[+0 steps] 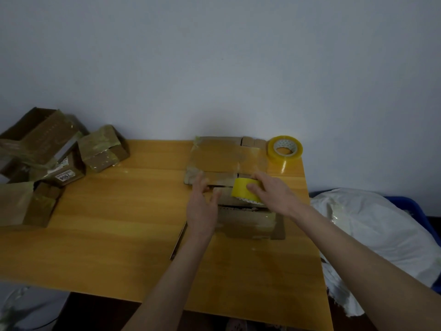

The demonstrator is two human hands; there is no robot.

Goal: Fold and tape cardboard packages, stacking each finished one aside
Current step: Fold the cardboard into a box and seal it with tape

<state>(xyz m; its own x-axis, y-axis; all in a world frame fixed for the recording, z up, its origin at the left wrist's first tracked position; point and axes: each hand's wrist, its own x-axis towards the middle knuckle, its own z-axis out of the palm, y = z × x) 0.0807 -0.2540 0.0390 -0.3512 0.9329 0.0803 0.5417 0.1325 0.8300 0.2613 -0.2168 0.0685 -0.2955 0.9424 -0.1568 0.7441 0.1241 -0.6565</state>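
A flat cardboard package (243, 219) lies on the wooden table (119, 223) in front of me, partly taped. My right hand (274, 192) is shut on a yellow tape roll (243, 189) held over the package's far edge. My left hand (202, 201) hovers over the package's left side with fingers spread, holding nothing. Behind it, against the wall, lies a larger taped cardboard package (219, 156). A second tape roll (285, 148) stands at the table's far right corner.
A pile of taped cardboard boxes (47, 158) sits at the table's far left, with another box (26, 204) nearer me. A white plastic bag (372, 237) in a blue bin lies right of the table. The wall is close behind.
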